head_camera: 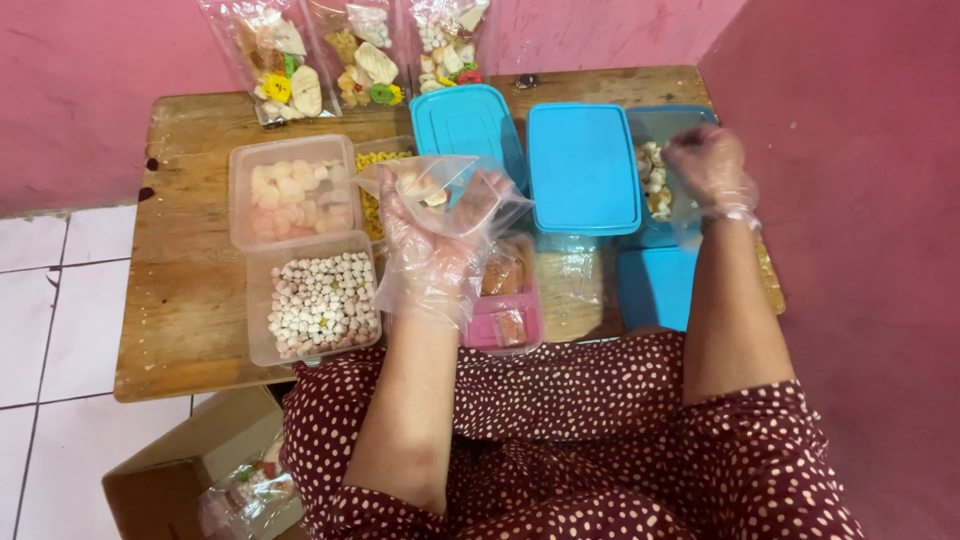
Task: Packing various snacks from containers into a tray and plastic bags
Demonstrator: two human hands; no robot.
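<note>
My left hand [430, 250], in a thin clear glove, is raised over the middle of the wooden tabletop [190, 300]. Its fingers [400, 215] are curled around the mouth of a clear plastic bag [450, 195], pinching it so that it hangs open; a few pale snack pieces show inside it.

I take the closed blue lid [583, 165] at the centre of the tabletop as my landmark. The bag sits just left of it, in front of a second blue lid [465, 120]. My right hand [710, 165], also gloved, is just right of the landmark, reaching into an open blue box [665, 125] that holds pale, knobbly snack pieces [655, 180]. Its fingers point down into the box and look loosely bent; I cannot tell whether they have hold of anything.

Well left of the landmark stand two clear tubs: one with flat pale pink crackers [292, 190] and, nearer to me, one full of small round white and pink balls [320, 300]. Between them and the bag peeks a container of yellow pieces [372, 160]. Below the bag, near my lap, is a pink tray [505, 320] with orange-brown snacks. Beyond the landmark, against the pink wall, lean three filled packets [360, 50] of mixed coloured crackers.
</note>
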